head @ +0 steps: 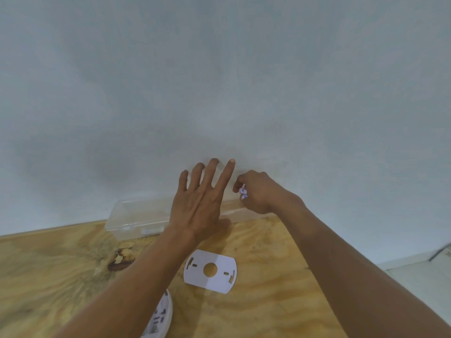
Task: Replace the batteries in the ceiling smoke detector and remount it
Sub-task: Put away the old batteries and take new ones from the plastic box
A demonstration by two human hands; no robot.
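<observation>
My left hand (200, 198) hovers with fingers spread over the clear plastic box (136, 218) at the back of the wooden table. My right hand (258, 193) is closed on a small white object with blue print (243, 192), held above the box's right end; what the object is I cannot tell. The white mounting plate (210, 270) with a round centre hole lies flat on the table below my hands. The white smoke detector (159, 318) lies near the bottom edge, partly hidden under my left forearm.
The plywood table (61, 276) stands against a pale wall (219, 81). At the right, past the table's edge, a light tiled floor (419, 284) shows, with a dark cable near the wall.
</observation>
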